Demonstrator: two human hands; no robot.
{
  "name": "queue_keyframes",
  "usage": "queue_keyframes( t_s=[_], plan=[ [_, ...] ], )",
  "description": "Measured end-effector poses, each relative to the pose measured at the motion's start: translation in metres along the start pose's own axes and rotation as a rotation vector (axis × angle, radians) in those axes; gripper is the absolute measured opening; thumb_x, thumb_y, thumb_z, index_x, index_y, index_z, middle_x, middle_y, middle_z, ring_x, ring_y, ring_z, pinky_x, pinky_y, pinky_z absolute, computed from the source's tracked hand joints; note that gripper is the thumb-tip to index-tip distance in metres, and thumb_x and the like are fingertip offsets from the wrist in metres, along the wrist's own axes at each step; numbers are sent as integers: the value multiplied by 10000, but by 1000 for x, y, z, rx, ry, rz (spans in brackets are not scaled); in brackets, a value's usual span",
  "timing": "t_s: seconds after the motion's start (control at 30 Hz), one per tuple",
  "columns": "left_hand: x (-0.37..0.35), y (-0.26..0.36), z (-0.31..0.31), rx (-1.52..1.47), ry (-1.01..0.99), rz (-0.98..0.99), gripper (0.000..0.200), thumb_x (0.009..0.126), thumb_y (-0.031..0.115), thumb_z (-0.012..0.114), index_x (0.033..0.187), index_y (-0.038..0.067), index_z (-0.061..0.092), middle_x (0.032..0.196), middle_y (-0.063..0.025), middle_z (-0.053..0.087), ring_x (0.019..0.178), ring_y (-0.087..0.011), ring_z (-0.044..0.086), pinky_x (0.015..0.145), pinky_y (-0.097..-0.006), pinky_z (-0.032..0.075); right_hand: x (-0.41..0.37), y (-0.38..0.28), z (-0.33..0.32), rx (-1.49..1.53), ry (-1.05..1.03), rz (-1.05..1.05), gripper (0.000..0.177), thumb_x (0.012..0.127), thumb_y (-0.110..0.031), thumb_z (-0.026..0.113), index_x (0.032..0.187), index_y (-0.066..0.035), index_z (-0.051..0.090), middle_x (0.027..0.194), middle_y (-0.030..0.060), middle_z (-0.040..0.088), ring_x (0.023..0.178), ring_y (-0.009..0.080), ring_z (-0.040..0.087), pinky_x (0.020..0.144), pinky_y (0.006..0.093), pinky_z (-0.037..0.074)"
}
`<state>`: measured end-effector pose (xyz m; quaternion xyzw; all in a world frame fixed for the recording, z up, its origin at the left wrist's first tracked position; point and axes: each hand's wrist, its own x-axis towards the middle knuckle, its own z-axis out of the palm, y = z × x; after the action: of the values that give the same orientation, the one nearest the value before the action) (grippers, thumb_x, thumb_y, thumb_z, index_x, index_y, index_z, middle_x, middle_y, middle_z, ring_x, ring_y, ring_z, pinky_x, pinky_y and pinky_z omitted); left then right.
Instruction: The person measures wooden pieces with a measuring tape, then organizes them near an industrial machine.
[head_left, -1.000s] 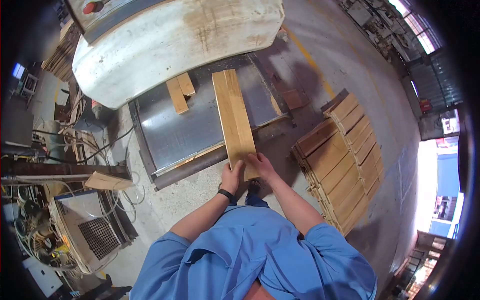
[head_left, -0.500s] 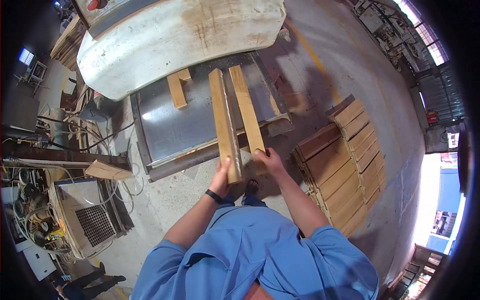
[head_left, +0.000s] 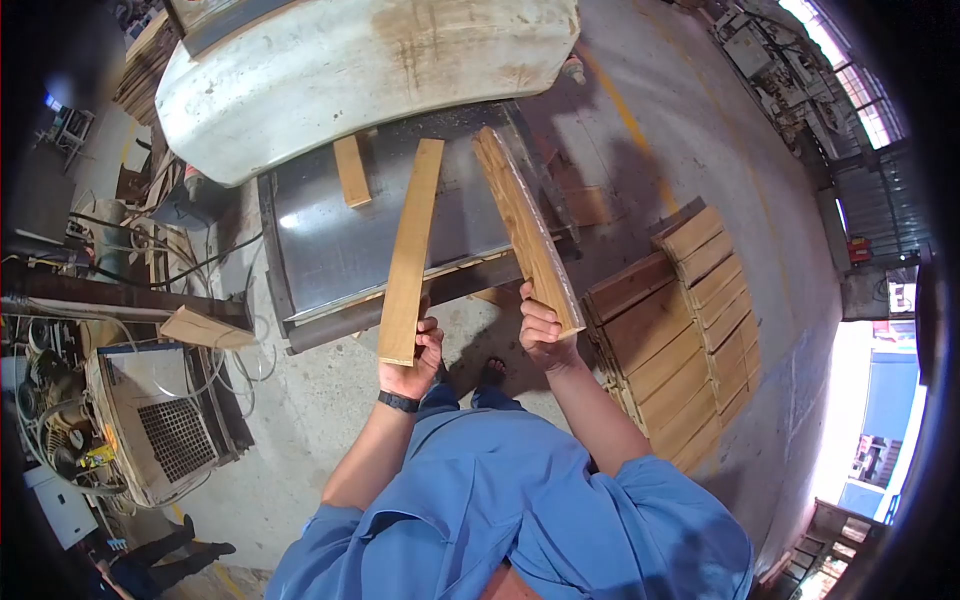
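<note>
My left hand is wrapped round the near end of a smooth, pale wooden board. Its broad face is turned up, and its far end is over the metal machine table. In my right hand is a second wooden board, tilted so that a rough, whitish edge shows along its right side. The two boards are apart, closer at their far ends than at the hands. A short wooden piece lies on the metal table, partly under the white machine hood.
Stacked wooden boards stand on the floor to my right. On the left are a box with a grille, hoses and a wooden piece on a dark beam. Another person's legs show at lower left.
Both boards have been turned in my hands and their near ends moved apart. The left one now shows a smooth broad face, the right one its whitish edge.
</note>
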<state>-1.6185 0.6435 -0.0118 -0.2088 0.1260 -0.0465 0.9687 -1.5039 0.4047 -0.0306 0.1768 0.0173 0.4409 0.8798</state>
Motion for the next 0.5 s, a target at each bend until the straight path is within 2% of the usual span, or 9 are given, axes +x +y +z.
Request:
queue_keyframes(
  t_s=[0.07,0.17,0.27,0.3,0.33,0.37,0.4,0.5],
  plan=[
    [-4,10,-8,37,-15,77,312,971,187,580,1169,-49,532,1014,-132,533,822,-201,532,821,-343,586,0,-2,2,-24,12,12,527,1012,-263,510,1369,106,394,846,119,521,666,211,584,617,308,511],
    [-6,23,-19,38,-84,62,524,980,349,591,1345,-14,494,1085,-143,551,886,-207,540,885,-334,566,-1,-3,2,-97,45,35,526,1013,-261,509,1372,103,384,845,116,517,668,212,584,617,313,509],
    [-13,38,-8,255,43,65,683,956,537,581,1373,4,486,1220,-165,555,1001,-243,582,932,-388,569,-7,-9,-2,-250,195,37,598,1022,-385,484,1378,85,388,854,99,515,676,201,584,620,333,506],
    [-17,39,1,404,72,70,745,937,585,576,1387,0,475,1253,-175,547,1046,-260,583,940,-407,567,-7,-11,-4,-312,257,40,618,1023,-419,476,1377,81,393,858,95,516,679,198,585,621,337,506],
    [-21,38,13,551,101,74,807,917,634,571,1401,-3,464,1287,-185,540,1092,-277,585,948,-426,565,-5,-7,3,-380,384,41,659,1020,-519,437,1340,57,456,878,94,557,692,192,596,633,337,519],
    [-24,41,20,698,131,76,870,897,683,566,1415,-7,453,1321,-195,533,1137,-294,586,956,-445,563,-5,-7,2,-476,472,47,660,1020,-532,430,1326,51,474,883,96,571,700,195,608,641,342,528],
    [-25,61,9,797,92,-9,882,894,659,604,1427,-27,449,1319,-189,565,1194,-307,584,972,-447,539,-4,-8,-1,-573,558,53,662,1020,-544,423,1313,45,491,887,97,584,707,198,619,650,347,537],
    [-15,72,7,1560,424,-79,813,917,601,619,1398,-41,484,1234,-150,631,1123,-283,628,966,-417,523,-2,-4,-1,-917,821,65,661,1018,-584,402,1251,14,564,893,108,646,742,221,675,689,367,571]
  ],
)
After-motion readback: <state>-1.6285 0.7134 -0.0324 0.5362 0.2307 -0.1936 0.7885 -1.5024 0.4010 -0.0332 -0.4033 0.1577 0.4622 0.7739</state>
